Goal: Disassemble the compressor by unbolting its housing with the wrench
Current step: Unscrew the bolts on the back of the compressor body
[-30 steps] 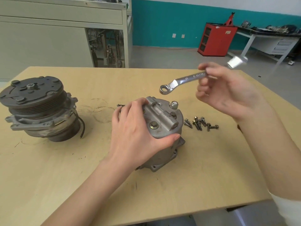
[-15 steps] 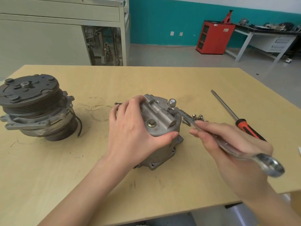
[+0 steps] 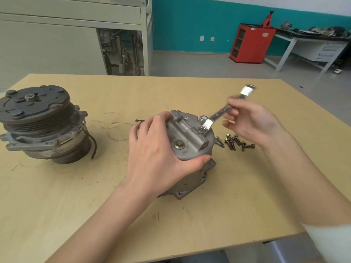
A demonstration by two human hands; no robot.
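Right hand (image 3: 252, 120) pinching wrench (image 3: 220, 114) above housing (image 3: 190, 149)

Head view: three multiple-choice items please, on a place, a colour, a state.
1. Where do the loose bolts lie? A) right of the housing B) on top of it C) left of the pulley unit
2. The small cabinet against the teal wall is: A) blue B) red C) yellow
3. The wrench is: A) lying flat B) in the left hand C) in the right hand
Key: 1A, they sit just past its right side; 2B, plainly red; 3C, right fingers pinch its shank.
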